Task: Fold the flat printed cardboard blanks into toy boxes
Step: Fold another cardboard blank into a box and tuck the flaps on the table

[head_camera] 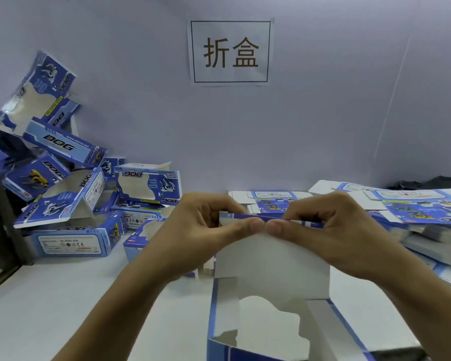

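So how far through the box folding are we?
Done: a pile of folded boxes on the left. In hand: both hands, left and right, pinch the top edge of one half-formed blank. Left: a stack of flat blanks on the right.

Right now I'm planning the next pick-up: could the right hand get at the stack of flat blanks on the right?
Probably yes. The stack of flat blanks lies uncovered just beyond the right hand, nothing between them. But that hand and the left hand both pinch the box, so it must let go first.
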